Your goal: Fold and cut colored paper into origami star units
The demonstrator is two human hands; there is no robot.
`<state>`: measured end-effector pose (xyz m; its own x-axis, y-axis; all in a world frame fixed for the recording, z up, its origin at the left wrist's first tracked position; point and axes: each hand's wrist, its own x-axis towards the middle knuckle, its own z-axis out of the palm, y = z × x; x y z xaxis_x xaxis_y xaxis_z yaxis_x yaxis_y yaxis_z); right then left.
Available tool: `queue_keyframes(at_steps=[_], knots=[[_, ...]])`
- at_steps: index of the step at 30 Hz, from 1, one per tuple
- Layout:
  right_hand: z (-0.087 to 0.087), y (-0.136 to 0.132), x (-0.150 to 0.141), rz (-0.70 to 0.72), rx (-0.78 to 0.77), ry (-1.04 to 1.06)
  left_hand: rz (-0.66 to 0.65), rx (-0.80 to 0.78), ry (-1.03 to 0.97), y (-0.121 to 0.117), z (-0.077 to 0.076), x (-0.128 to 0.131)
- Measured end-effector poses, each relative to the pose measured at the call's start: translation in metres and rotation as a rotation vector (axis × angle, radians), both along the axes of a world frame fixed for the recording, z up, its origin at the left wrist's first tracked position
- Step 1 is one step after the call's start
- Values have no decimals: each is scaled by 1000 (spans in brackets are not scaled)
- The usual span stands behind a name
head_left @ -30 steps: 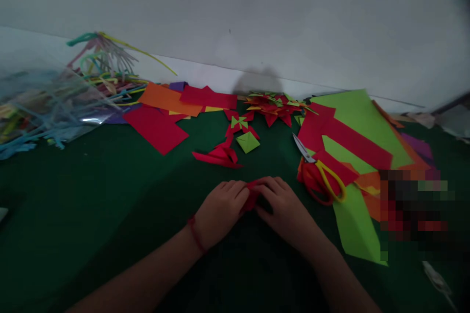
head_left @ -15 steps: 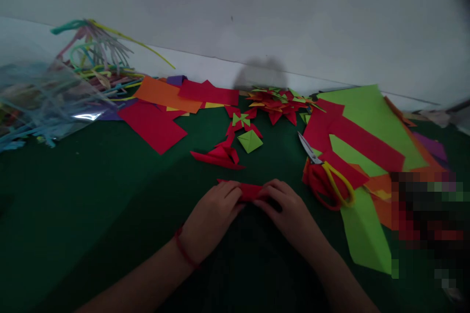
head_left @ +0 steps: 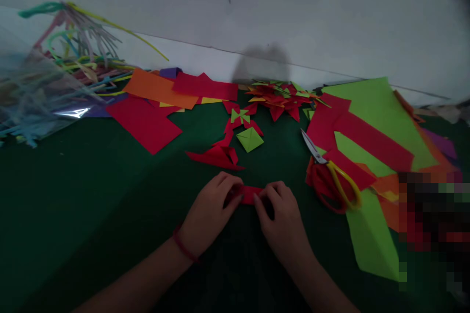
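Between my two hands is a narrow folded piece of red paper (head_left: 250, 195), low over the green tabletop. My left hand (head_left: 211, 210), with a red band at the wrist, pinches its left end. The right end is gripped between the thumb and fingers of my right hand (head_left: 281, 208). My fingers hide both ends of the paper. Just beyond lies a folded red paper piece (head_left: 216, 157) with a pointed tip. Behind it sit a green folded square (head_left: 250, 140) and a red-and-green folded paper shape (head_left: 240, 116).
Scissors (head_left: 330, 171) with red and yellow handles lie on red and green sheets (head_left: 367, 102) at the right. A pile of folded paper stars (head_left: 281, 98) sits by the wall. At left are pipe cleaners (head_left: 88, 44), a plastic bag (head_left: 36, 93) and an orange sheet (head_left: 161, 89).
My fingers have shifted on the red paper, and its left tip, which stuck out above my left hand, is now hidden. The view has moved slightly.
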<state>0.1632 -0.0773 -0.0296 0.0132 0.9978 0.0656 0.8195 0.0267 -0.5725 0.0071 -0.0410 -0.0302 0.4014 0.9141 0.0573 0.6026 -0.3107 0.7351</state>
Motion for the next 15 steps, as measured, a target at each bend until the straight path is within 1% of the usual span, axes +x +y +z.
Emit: queue_keyframes(at_steps=[4, 11, 15], knots=[[0, 0, -1, 1, 10, -24, -32, 31, 23, 0, 1, 0], [1, 1, -2, -7, 29, -57, -43, 32, 54, 1, 1, -1], [0, 1, -2, -2, 65, -76, -59, 64, 77, 0, -1, -1]])
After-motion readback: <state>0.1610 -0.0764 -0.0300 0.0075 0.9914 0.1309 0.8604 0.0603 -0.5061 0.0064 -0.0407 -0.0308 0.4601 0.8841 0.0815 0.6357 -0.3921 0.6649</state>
